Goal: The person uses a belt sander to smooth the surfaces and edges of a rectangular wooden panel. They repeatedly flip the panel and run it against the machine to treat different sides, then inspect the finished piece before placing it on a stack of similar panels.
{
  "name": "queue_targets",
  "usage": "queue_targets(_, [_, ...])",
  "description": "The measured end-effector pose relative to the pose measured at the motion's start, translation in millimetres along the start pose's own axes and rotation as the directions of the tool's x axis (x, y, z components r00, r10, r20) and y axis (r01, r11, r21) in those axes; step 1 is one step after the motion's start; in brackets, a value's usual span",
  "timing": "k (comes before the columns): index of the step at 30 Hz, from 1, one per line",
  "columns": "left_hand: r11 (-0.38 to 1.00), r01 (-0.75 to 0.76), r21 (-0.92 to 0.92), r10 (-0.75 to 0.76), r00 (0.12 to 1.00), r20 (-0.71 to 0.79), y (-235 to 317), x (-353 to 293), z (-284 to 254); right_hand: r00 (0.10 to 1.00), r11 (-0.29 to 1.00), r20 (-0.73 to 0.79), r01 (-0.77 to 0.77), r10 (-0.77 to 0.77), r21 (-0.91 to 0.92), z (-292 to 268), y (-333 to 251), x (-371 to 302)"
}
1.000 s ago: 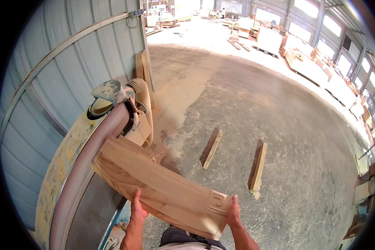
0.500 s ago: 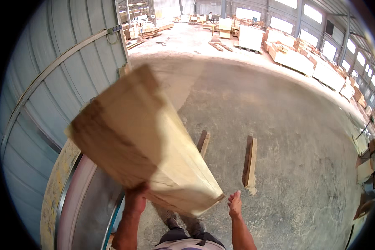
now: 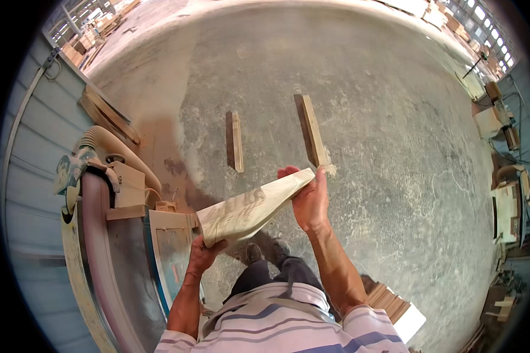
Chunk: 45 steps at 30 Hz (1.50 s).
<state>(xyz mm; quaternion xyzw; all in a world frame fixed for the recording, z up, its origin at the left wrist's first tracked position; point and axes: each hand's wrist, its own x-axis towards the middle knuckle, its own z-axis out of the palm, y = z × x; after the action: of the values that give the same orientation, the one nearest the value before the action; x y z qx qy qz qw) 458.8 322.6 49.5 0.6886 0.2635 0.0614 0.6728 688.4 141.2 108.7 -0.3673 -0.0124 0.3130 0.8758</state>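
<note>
A pale wooden board [image 3: 250,206] is in front of my body, tilted so that I see it at a steep slant. My left hand [image 3: 206,254] grips its near left corner, the thumb lying on the lower edge. Around the right end is my right hand [image 3: 310,203], with fingertips showing beyond the upper edge and the palm against the end. Beyond the board, two narrow wooden battens lie apart on the concrete floor: a left batten [image 3: 237,141] and a longer right batten [image 3: 314,129].
On my left stands a sanding machine with a pinkish belt [image 3: 97,235] and a ribbed hose [image 3: 115,141]. Planks [image 3: 109,115] lean against the metal wall [image 3: 26,194]. A stack of boards [image 3: 394,309] sits by my right elbow. Equipment [image 3: 506,206] lines the right side.
The board has come down and turned from broad face to a slant. My right hand, free before, has closed on its right end. My view has tilted downward.
</note>
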Motion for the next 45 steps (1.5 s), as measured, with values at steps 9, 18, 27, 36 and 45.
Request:
queue_targets(9, [0.998, -0.044, -0.043, 0.047, 0.997, 0.06, -32, 18, -15, 0.999, 0.979, 0.003, 0.054, -0.054, -0.197, 15, 10, -21])
queue_targets(18, [0.998, -0.019, 0.067, 0.01, 0.992, 0.124, -42, 36, -23, 0.961, 0.893, -0.21, 0.072, -0.182, -0.444, 18, 14, -46])
queue_targets(27, [0.966, -0.252, 0.058, 0.248, 0.966, 0.072, -3, 47, -39, 0.948, 0.888, -0.061, 0.27, -0.313, -0.372, 86, -7, -32])
queue_targets(36, [0.622, -0.162, -0.766, 0.091, 0.987, -0.135, 29, 84, -56, 0.846, 0.652, -0.451, -0.174, -0.284, -0.738, -140, 26, -38])
queue_targets(45, [0.511, 0.05, -0.858, -0.197, 0.978, -0.06, -1, 132, -7, 0.701, 0.744, -0.607, -0.163, -0.375, -0.647, -238, 1, 22])
